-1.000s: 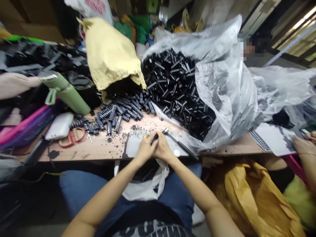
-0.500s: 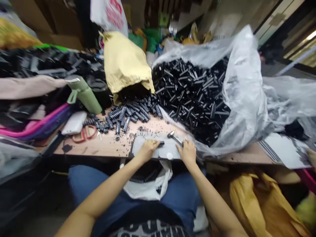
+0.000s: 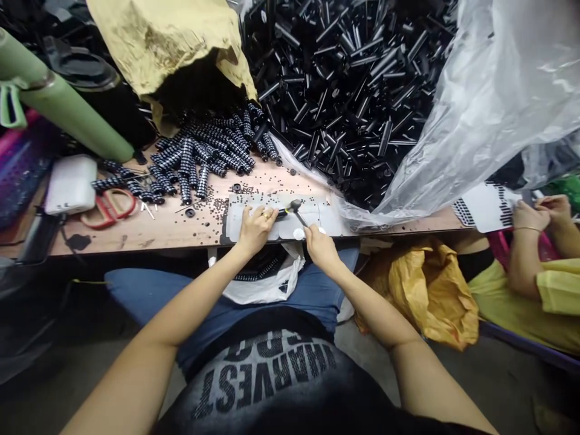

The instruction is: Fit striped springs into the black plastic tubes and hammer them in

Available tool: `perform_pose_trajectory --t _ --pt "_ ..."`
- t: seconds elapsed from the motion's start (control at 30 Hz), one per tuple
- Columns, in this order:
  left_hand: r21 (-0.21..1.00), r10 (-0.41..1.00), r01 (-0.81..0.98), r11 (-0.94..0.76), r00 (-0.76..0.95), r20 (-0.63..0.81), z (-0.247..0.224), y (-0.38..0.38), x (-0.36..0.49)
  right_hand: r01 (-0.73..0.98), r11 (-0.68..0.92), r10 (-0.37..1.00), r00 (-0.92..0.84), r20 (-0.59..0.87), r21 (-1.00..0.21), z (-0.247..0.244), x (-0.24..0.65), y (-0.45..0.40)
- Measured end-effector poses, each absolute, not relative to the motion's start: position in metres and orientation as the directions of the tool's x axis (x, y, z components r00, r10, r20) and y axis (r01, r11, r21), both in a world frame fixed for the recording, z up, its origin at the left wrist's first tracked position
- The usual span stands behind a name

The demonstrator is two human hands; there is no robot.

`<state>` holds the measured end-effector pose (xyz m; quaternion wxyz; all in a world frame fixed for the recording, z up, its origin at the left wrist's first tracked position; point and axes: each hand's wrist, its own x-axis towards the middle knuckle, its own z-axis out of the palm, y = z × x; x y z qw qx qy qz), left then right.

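Observation:
On the grey plate (image 3: pixel 324 214) at the table's front edge, my left hand (image 3: pixel 257 228) pinches a short black tube (image 3: pixel 281 213) lying sideways. My right hand (image 3: pixel 321 244) is closed round the handle of a small hammer (image 3: pixel 294 206). The hammer's head is at the right end of the tube; whether they touch is too small to tell. Tiny dark bits are scattered over the plate and the wood left of it. Behind my left hand lies a pile of ribbed black-and-white rods (image 3: pixel 203 151).
Loose black tubes (image 3: pixel 344 90) fill a clear plastic bag (image 3: pixel 480 121) behind the plate. A yellow bag (image 3: pixel 167 42), green bottle (image 3: pixel 67 103), white case (image 3: pixel 71 184) and red scissors (image 3: pixel 109 208) are left. At the right, another person's hands (image 3: pixel 539 211) work beside a white board (image 3: pixel 484 205).
The view has tilted down and nearer the table, bringing another person's hands into sight at the right. The hammer's head has moved left to the tube in my left hand.

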<state>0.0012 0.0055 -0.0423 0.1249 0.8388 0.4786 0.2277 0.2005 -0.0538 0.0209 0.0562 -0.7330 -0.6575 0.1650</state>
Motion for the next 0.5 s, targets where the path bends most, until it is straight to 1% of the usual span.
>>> perform_pose_trajectory --t 0.03,0.07,0.13,0.23,0.3,0.37,0.43,0.47,0.5 --pt "0.434 0.862 0.745 -0.506 0.436 0.257 -0.042 0.003 0.005 0.951 -0.13 0.978 0.077 -0.193 -0.279 0.023 0.2 -0.053" --pt "0.442 0.866 0.745 -0.5 0.431 0.253 -0.041 0.0 0.009 0.95 -0.126 0.979 0.073 -0.191 -0.285 0.027 0.199 -0.052" --pt "0.449 0.877 0.753 -0.48 0.415 0.242 -0.04 -0.007 0.019 0.928 -0.106 0.991 0.07 -0.114 -0.357 0.043 0.195 -0.052" --pt "0.442 0.885 0.767 -0.464 0.414 0.211 -0.039 -0.016 0.029 0.864 -0.031 0.999 0.043 0.012 -0.503 0.067 0.175 -0.055" --pt "0.441 0.882 0.765 -0.47 0.432 0.191 -0.042 -0.017 0.03 0.844 0.008 1.0 -0.003 0.01 -0.537 0.07 0.155 -0.058" --pt "0.44 0.877 0.761 -0.476 0.445 0.179 -0.048 -0.018 0.028 0.878 0.026 0.988 -0.096 -0.122 -0.479 0.06 0.137 -0.06" --pt "0.436 0.875 0.761 -0.48 0.451 0.177 -0.053 -0.019 0.026 0.928 0.055 0.948 -0.164 -0.273 -0.367 0.046 0.128 -0.06" --pt "0.433 0.874 0.761 -0.483 0.451 0.18 -0.055 -0.02 0.025 0.945 0.068 0.936 -0.171 -0.307 -0.32 0.042 0.128 -0.059" --pt "0.43 0.873 0.762 -0.484 0.45 0.186 -0.056 -0.021 0.026 0.954 0.075 0.94 -0.166 -0.299 -0.292 0.04 0.131 -0.058"
